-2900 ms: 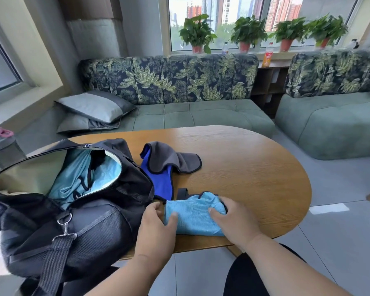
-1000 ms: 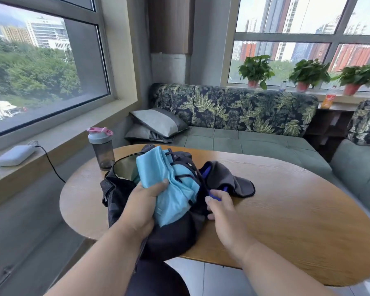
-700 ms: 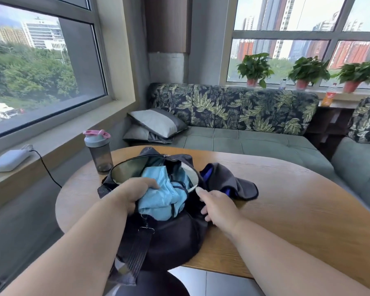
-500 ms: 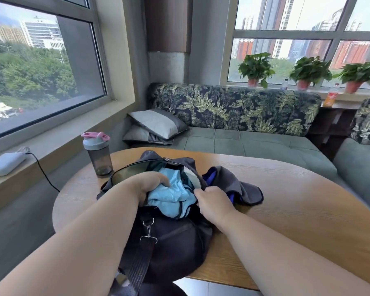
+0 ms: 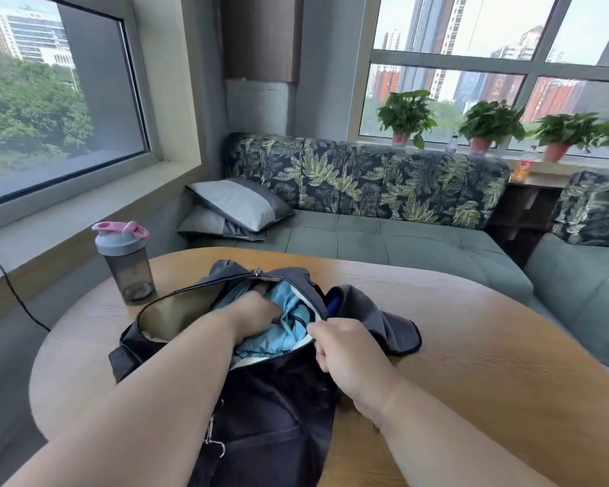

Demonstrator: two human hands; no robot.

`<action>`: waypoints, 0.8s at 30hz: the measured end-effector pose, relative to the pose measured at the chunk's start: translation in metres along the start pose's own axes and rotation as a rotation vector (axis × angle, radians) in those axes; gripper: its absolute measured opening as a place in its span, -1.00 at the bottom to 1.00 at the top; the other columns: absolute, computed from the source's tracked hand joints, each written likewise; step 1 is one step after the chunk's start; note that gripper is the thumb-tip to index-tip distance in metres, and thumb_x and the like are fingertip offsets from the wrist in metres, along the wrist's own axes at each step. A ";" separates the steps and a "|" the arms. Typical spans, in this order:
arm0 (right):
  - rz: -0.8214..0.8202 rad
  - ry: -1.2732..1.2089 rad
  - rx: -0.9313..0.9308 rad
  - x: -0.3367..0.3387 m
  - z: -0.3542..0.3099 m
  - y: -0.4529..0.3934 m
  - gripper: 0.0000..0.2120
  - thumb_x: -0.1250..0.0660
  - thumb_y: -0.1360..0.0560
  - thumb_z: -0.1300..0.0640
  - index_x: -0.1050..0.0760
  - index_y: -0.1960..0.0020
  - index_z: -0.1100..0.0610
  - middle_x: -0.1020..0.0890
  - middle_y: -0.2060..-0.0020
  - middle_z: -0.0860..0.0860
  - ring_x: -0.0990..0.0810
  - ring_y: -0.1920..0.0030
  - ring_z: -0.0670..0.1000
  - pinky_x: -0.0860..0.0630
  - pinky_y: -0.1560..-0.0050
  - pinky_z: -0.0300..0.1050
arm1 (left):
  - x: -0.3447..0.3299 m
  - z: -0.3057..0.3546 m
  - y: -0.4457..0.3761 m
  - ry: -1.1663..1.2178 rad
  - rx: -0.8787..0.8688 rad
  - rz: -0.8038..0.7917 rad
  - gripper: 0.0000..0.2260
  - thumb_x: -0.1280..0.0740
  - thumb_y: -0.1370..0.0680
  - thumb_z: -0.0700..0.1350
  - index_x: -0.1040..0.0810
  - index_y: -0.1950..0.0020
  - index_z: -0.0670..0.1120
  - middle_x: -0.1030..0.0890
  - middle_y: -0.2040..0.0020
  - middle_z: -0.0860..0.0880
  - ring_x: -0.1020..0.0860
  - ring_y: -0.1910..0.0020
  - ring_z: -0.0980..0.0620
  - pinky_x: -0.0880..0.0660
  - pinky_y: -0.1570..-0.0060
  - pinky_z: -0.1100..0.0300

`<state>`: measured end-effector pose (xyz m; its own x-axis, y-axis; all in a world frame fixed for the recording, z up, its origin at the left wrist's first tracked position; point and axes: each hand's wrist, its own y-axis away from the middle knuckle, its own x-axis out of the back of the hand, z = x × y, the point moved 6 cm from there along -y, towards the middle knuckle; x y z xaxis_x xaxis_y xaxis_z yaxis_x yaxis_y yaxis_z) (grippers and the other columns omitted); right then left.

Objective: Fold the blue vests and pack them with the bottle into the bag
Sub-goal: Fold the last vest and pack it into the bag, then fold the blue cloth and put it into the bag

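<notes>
A black bag point(image 5: 271, 413) lies open on the wooden table point(image 5: 489, 374). My left hand point(image 5: 257, 311) reaches inside the bag and its curled fingers grip the folded light blue vest point(image 5: 289, 326), pressing it down. My right hand point(image 5: 348, 353) pinches the bag's near rim at the opening's right side. A second vest point(image 5: 373, 316), grey outside and dark blue inside, lies on the table just right of the bag. The grey shaker bottle point(image 5: 127, 263) with a pink lid stands upright to the bag's far left.
A leaf-patterned sofa point(image 5: 384, 212) with grey cushions point(image 5: 236, 205) stands behind the table. A black cable point(image 5: 15, 297) hangs from the window ledge at left. Potted plants point(image 5: 406, 116) line the far sill. A second sofa point(image 5: 587, 275) is at right.
My left hand lifted the folded light blue vest from the table and pushed it down into the bag. My right hand moved to the bag's rim and took hold of it.
</notes>
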<state>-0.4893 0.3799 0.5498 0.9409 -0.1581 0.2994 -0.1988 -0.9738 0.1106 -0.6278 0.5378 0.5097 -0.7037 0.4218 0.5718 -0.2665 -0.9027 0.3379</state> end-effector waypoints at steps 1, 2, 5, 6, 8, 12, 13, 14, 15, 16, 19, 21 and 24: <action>-0.004 0.006 -0.004 -0.001 0.003 0.001 -0.69 -0.24 -0.58 0.11 -0.25 0.27 0.19 -0.23 0.39 0.10 -0.13 0.38 0.02 -0.07 0.33 -0.03 | -0.001 0.003 0.005 -0.097 -0.049 0.041 -0.47 -0.40 -0.55 -0.10 -0.37 -0.51 -0.05 -0.64 -0.11 -0.07 -0.63 0.00 -0.09 -0.58 -0.05 0.04; -0.004 0.011 -0.006 -0.002 0.006 0.000 -0.70 -0.25 -0.57 0.10 -0.27 0.27 0.19 -0.24 0.37 0.11 -0.15 0.36 0.04 -0.09 0.34 -0.04 | -0.002 0.005 0.007 -0.139 -0.101 0.082 -0.43 -0.39 -0.58 -0.09 -0.29 -0.56 -0.04 -0.60 -0.12 -0.02 -0.58 0.01 -0.04 -0.54 -0.04 0.07; -0.006 0.012 -0.004 -0.005 0.014 0.001 -0.67 -0.26 -0.58 0.08 -0.28 0.26 0.22 -0.26 0.37 0.11 -0.19 0.31 0.07 -0.13 0.36 -0.09 | -0.001 0.003 0.016 -0.167 -0.242 0.223 -0.45 -0.42 -0.55 -0.03 -0.27 -0.48 0.05 -0.60 -0.11 0.01 -0.61 0.03 -0.03 -0.61 -0.05 -0.03; -0.005 0.006 -0.001 -0.006 0.015 0.001 -0.68 -0.26 -0.58 0.07 -0.29 0.26 0.22 -0.28 0.37 0.11 -0.21 0.31 0.06 -0.15 0.39 -0.12 | -0.002 0.003 0.020 -0.223 -0.287 0.248 -0.49 -0.42 -0.54 0.02 -0.31 -0.43 0.08 -0.59 -0.16 0.00 -0.62 -0.02 -0.03 -0.61 -0.08 -0.05; 0.000 -0.004 -0.005 -0.006 0.016 0.003 -0.68 -0.26 -0.59 0.07 -0.33 0.26 0.20 -0.32 0.37 0.11 -0.24 0.32 0.05 -0.17 0.43 -0.19 | -0.006 0.002 0.022 -0.349 -0.370 0.245 -0.52 -0.39 -0.54 0.14 -0.44 -0.44 0.11 -0.48 -0.39 0.01 -0.54 -0.28 -0.02 -0.51 -0.30 0.00; 0.002 -0.013 -0.018 -0.007 0.018 0.006 -0.69 -0.26 -0.60 0.03 -0.38 0.27 0.14 -0.36 0.38 0.10 -0.28 0.38 0.03 -0.21 0.43 -0.19 | -0.034 -0.002 0.010 -0.472 -0.378 0.029 -0.41 -0.17 -0.61 0.23 -0.37 -0.62 0.08 -0.17 -0.69 -0.01 -0.23 -0.63 -0.15 -0.22 -0.58 -0.08; -0.005 0.002 -0.020 -0.008 0.020 0.007 -0.69 -0.26 -0.59 0.02 -0.38 0.28 0.12 -0.36 0.39 0.10 -0.28 0.38 0.02 -0.22 0.41 -0.14 | -0.044 -0.008 0.004 -0.537 -0.331 -0.049 -0.43 -0.12 -0.65 0.21 -0.29 -0.65 0.06 -0.10 -0.71 -0.02 -0.16 -0.65 -0.20 -0.15 -0.60 -0.12; -0.009 0.029 -0.021 -0.008 0.021 0.008 -0.69 -0.26 -0.58 0.01 -0.38 0.29 0.10 -0.37 0.39 0.10 -0.28 0.38 0.03 -0.23 0.37 -0.09 | -0.053 -0.014 0.001 -0.610 -0.284 -0.116 -0.43 -0.06 -0.67 0.20 -0.23 -0.67 0.05 -0.04 -0.72 -0.04 -0.09 -0.67 -0.25 -0.10 -0.62 -0.15; -0.014 0.056 -0.021 -0.008 0.023 0.009 -0.69 -0.26 -0.57 -0.01 -0.38 0.30 0.10 -0.38 0.39 0.09 -0.29 0.37 0.03 -0.24 0.33 -0.06 | -0.059 -0.018 -0.001 -0.668 -0.259 -0.157 -0.44 -0.02 -0.69 0.18 -0.18 -0.69 0.05 -0.01 -0.73 -0.06 -0.05 -0.68 -0.27 -0.07 -0.62 -0.17; -0.019 0.070 -0.025 -0.008 0.026 0.010 -0.68 -0.26 -0.57 -0.02 -0.39 0.30 0.09 -0.40 0.40 0.08 -0.31 0.37 0.03 -0.26 0.29 -0.04 | -0.064 -0.018 0.001 -0.685 -0.246 -0.169 -0.46 -0.02 -0.71 0.14 -0.15 -0.70 0.04 0.00 -0.73 -0.07 -0.03 -0.68 -0.29 -0.04 -0.63 -0.18; -0.038 0.014 -0.037 -0.002 0.030 0.015 -0.60 -0.24 -0.63 -0.12 -0.43 0.27 0.10 -0.47 0.42 0.05 -0.36 0.40 -0.02 -0.33 0.26 -0.07 | -0.061 -0.009 0.012 -0.580 -0.229 -0.107 -0.44 -0.06 -0.75 0.14 -0.01 -0.73 0.07 0.04 -0.74 -0.02 0.04 -0.70 -0.23 0.03 -0.65 -0.10; -0.015 -0.033 -0.044 0.007 0.035 0.013 -0.54 -0.19 -0.66 -0.20 -0.46 0.26 0.10 -0.49 0.41 0.05 -0.39 0.38 -0.02 -0.36 0.23 -0.09 | -0.051 -0.002 0.028 -0.462 -0.249 -0.038 -0.44 -0.12 -0.73 0.19 -0.12 -0.71 0.10 -0.15 -0.71 0.00 -0.16 -0.66 -0.10 -0.13 -0.60 0.04; 0.113 -0.123 -0.065 0.025 0.053 0.004 -0.51 -0.15 -0.70 -0.20 -0.50 0.22 0.12 -0.55 0.37 0.03 -0.44 0.32 0.00 -0.41 0.17 -0.07 | -0.035 -0.004 0.061 -0.195 -0.273 0.055 -0.51 -0.26 -0.68 0.19 -0.34 -0.62 0.20 -0.59 -0.40 0.12 -0.57 -0.32 0.11 -0.45 -0.28 0.19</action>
<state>-0.4520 0.3632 0.5070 0.9372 -0.2886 0.1960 -0.3188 -0.9366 0.1454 -0.6220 0.4679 0.5072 -0.5894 0.3564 0.7250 -0.4170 -0.9028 0.1048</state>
